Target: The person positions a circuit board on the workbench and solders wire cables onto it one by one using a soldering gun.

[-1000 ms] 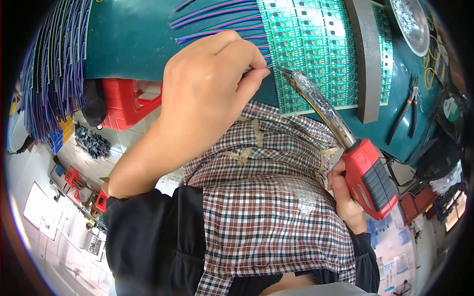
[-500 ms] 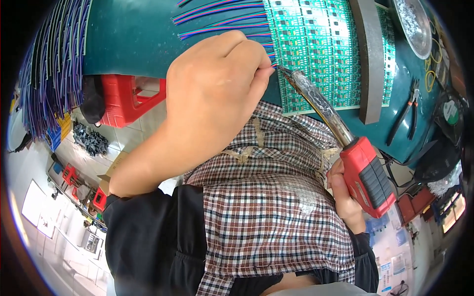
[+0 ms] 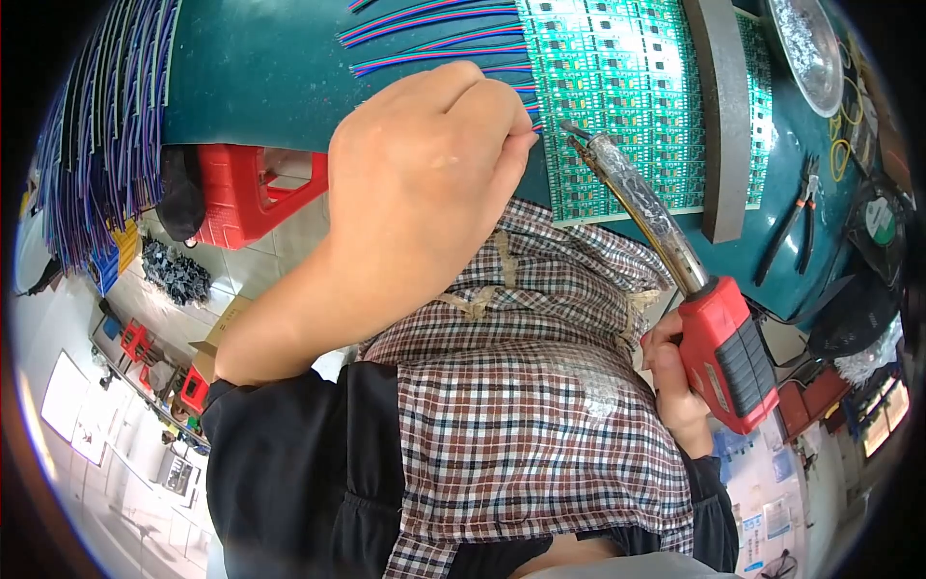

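My left hand (image 3: pixel 424 169) is pinched at the left edge of a green circuit board panel (image 3: pixel 622 125). Thin coloured wire ends poke out at its fingertips, though most of that wire is hidden under the hand. My right hand (image 3: pixel 675 386) is closed around the red and black handle of a soldering iron (image 3: pixel 725 352). The iron's dark tip hangs over the panel's left part, a little apart from the left fingertips. Several multicoloured ribbon wires (image 3: pixel 434 63) run leftward from the panel's edge. A grey metal bar (image 3: pixel 721 125) lies across the panel's right side.
Cutting pliers (image 3: pixel 793 220) rest right of the panel, below a round metal dish (image 3: pixel 808 53) of silvery bits. Bundled wires (image 3: pixel 106 125) hang over the green table's (image 3: pixel 251 72) left end. A red plastic stool (image 3: pixel 231 198) stands beneath its near edge.
The soldering iron's tip has moved right, away from the left fingertips and wire ends, with its handle shifting slightly right and down. My left hand has barely moved.
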The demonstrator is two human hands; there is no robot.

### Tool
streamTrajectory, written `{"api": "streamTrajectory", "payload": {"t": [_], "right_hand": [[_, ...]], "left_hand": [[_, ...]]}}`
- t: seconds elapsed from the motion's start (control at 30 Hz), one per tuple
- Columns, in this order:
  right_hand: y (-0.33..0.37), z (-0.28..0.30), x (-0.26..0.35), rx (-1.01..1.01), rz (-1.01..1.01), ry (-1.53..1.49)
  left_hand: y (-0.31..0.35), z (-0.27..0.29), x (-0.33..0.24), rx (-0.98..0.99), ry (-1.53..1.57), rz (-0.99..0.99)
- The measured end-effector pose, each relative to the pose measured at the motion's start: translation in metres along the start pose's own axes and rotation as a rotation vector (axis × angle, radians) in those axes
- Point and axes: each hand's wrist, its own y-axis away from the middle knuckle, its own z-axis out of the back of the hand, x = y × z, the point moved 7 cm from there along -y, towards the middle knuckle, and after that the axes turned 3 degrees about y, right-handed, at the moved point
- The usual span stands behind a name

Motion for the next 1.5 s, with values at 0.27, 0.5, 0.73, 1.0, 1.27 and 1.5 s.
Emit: {"api": "streamTrajectory", "payload": {"t": [0.27, 0.5, 0.73, 1.0, 1.27, 1.5], "right_hand": [[-0.001, 0.003, -0.007, -0.112, -0.091, 0.022], [-0.004, 0.004, -0.003, -0.107, -0.099, 0.068], [-0.001, 0.006, -0.001, -0.121, -0.009, 0.033], [-0.017, 0.013, 0.017, -0.365, 0.118, -0.339], [-0.037, 0.067, -0.004, -0.494, 0.346, -0.618], [-0.087, 0.08, -0.065, -0.432, 0.341, -1.097]], "left_hand": [[0.002, 0.0, 0.0, -0.02, -0.007, -0.003], [0.002, 0.0, -0.001, -0.04, -0.014, -0.02], [0.002, -0.001, -0.001, -0.036, -0.021, -0.01], [0.002, -0.003, -0.001, -0.019, -0.027, 0.008], [0.001, -0.005, 0.002, -0.057, -0.048, 0.004], [-0.007, -0.02, 0.017, -0.029, -0.082, 0.005]]}}
